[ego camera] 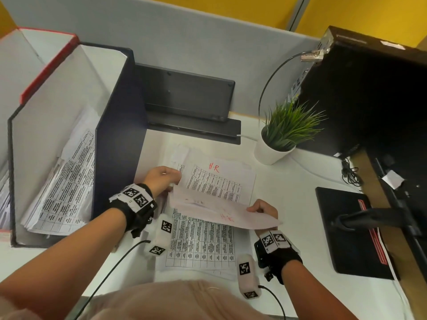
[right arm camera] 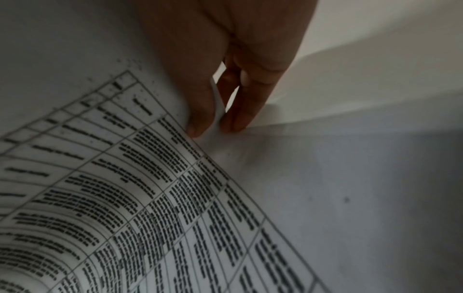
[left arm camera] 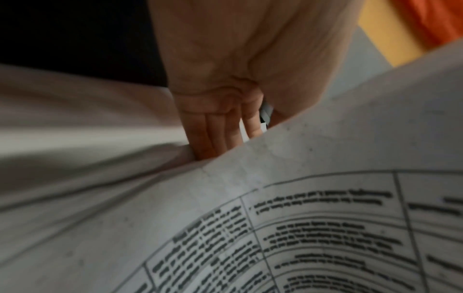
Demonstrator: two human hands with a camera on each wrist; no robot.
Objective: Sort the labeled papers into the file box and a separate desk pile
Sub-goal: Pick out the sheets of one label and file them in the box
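Above the desk I hold a lifted sheet (ego camera: 217,211) at both ends, its back towards me with red ink showing through. My left hand (ego camera: 171,180) grips its far left corner, and my right hand (ego camera: 254,209) pinches its right edge. The right wrist view has the right hand (right arm camera: 215,126) pinching the printed sheet (right arm camera: 125,198) between thumb and fingers. In the left wrist view the left hand (left arm camera: 225,134) reaches behind the curved sheet (left arm camera: 313,218). Below lie a sheet marked "H.R" in red (ego camera: 219,179) and another table sheet (ego camera: 201,245). The dark file box (ego camera: 115,135) at the left holds leaning papers (ego camera: 62,188).
A red-edged box (ego camera: 46,65) stands behind the file box. A dark device (ego camera: 184,91) leans against the partition. A potted plant (ego camera: 284,132) sits at the back right, beside a black computer case (ego camera: 369,95). A black pad (ego camera: 346,229) lies at the right.
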